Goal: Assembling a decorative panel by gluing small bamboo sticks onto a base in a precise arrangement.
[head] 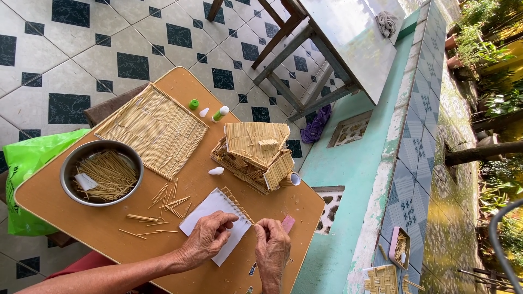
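My left hand [208,238] rests on a white sheet of paper [210,209] on the wooden table [103,228], fingers pinched at a row of thin sticks [235,202] lying on the paper. My right hand [272,249] pinches the same row's near end from the right. Behind them stands a small model house [256,155] built of sticks. Farther left lies a flat panel of sticks [155,129]. A metal bowl [102,172] at the left holds several loose sticks, and more loose sticks [163,207] lie scattered beside the paper.
A glue bottle with a green body [219,114], a green cap [194,104] and white caps lie near the panel. A pink object [287,223] sits by my right hand. A green plastic bag [22,163] hangs at the table's left. A metal table [348,43] stands beyond.
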